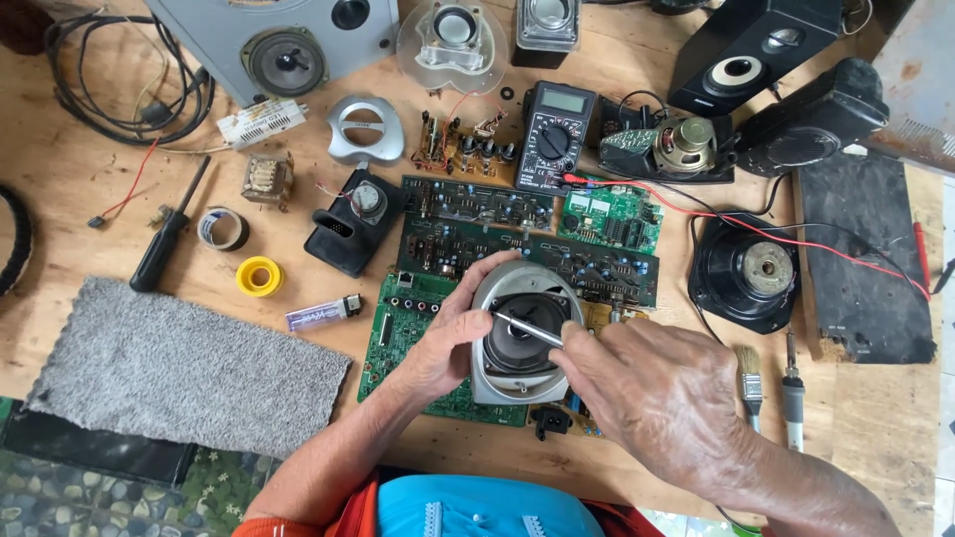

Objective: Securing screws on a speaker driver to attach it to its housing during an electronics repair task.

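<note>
The left hand (448, 343) clasps a small grey speaker (522, 333) over the green circuit boards (398, 328); the right hand (652, 383) pinches a silver tool (529, 330) across its cone. It looks like mid-repair work on the driver; the tip wants careful placing.

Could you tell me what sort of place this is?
Probably an electronics repair bench: a multimeter, bare circuit boards and loose speakers lie on a wooden table.

Wooden table (70, 189) — grey mat (179, 363), circuit boards (527, 234), multimeter (554, 137), speakers (746, 268).
</note>
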